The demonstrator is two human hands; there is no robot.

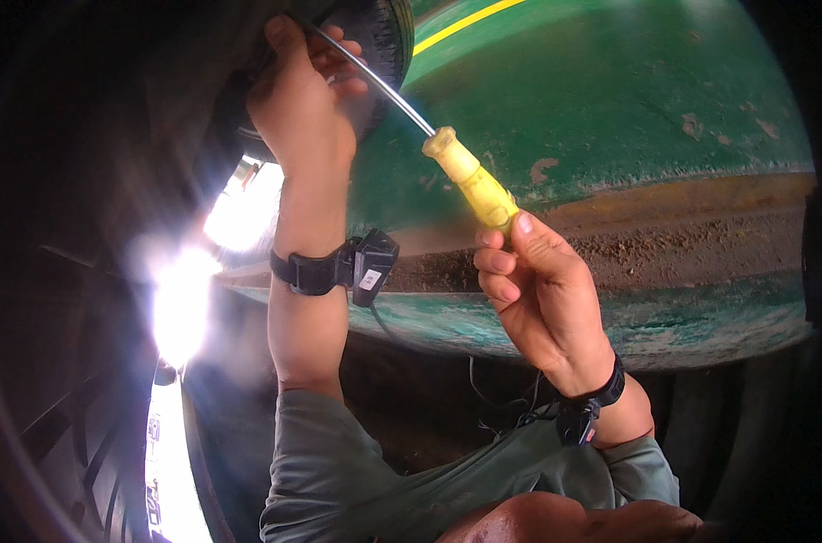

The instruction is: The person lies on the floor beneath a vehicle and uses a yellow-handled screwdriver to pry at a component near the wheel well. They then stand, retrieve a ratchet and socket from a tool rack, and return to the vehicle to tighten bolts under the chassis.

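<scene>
right hand (551,299), at three o'clock, pinches the screwdriver (440,142) by its butt (497,214); left hand (300,95), at eleven, is half curled at the shaft (388,90), can't tell if gripping.

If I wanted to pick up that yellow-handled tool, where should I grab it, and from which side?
Probably by its yellow handle, from the lower right: it is thick and slants down toward the right hand, which pinches its end. The metal shaft looks thin and runs up by the left hand, so it seems a poorer grip.
</scene>
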